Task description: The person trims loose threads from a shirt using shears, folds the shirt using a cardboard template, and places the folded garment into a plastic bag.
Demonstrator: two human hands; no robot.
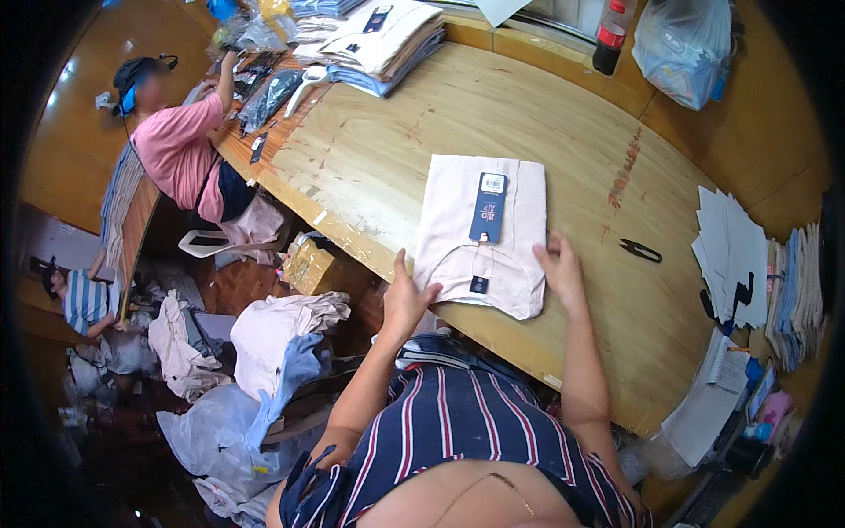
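A folded pale pink shirt (444,207) lies flat at the near edge of the table. On its front rest a dark blue hang tag (487,211) with a string loop and a small dark square label (479,285) near the rounded lower edge. My left hand (406,297) is at the shirt's lower left corner, thumb and index finger spread, the thumb touching the fabric. Beside the right edge is my right hand (562,271), its fingers apart and the thumb against the cloth. Some fingers of both hands are hidden.
Black thread snips (641,251) lie right of the shirt. White paper sheets (732,255) and stacked garments (794,295) line the right side. Folded shirts (387,40) are piled at the back. A person in pink (180,150) works at the left; loose garments (286,339) are heaped below.
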